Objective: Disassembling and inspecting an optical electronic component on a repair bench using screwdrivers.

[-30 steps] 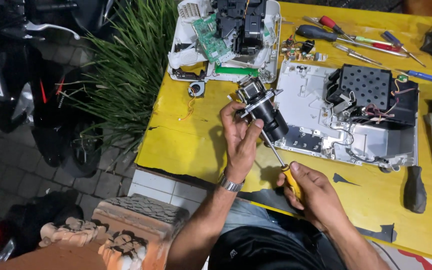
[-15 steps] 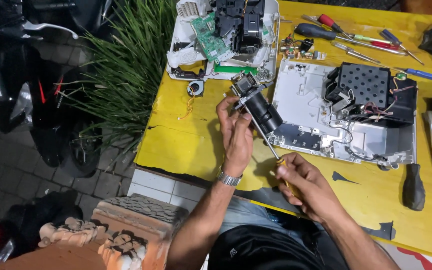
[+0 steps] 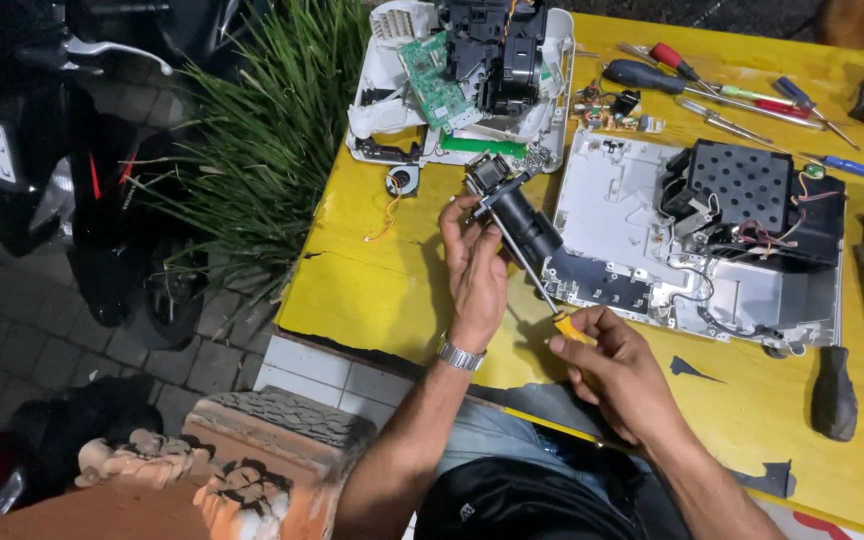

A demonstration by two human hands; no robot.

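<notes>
Left hand [image 3: 474, 270] wraps a black cylindrical lens unit [image 3: 514, 212], fingers curled round its near end, holding it up off the yellow tabletop [image 3: 372, 290]. Right hand [image 3: 620, 372] pinches the yellow handle of a thin screwdriver [image 3: 537, 290]; the shaft runs up and away from that grip to the lens unit, tip apparently on its side face, exact screw too small to tell.

Progress, judged from the layout: teardown looks well along. Just beyond the left grip lies a white housing half [image 3: 457, 85] with a green circuit board [image 3: 434, 80] and black inner parts loose in it. Right of the lens unit, the other white shell [image 3: 612, 190] lies open with a black vented box [image 3: 752, 195] and wires still seated. A small fan [image 3: 402, 182] with loose leads sits beside the left grip on its far side. So cover off, lens block out of the shell; left to do seems to be the fasteners on the lens unit itself and whatever stays mounted in the open shell.

Spare screwdrivers [image 3: 712, 90] lie well beyond the right grip; a black-handled tool [image 3: 834, 395] lies to its right.
</notes>
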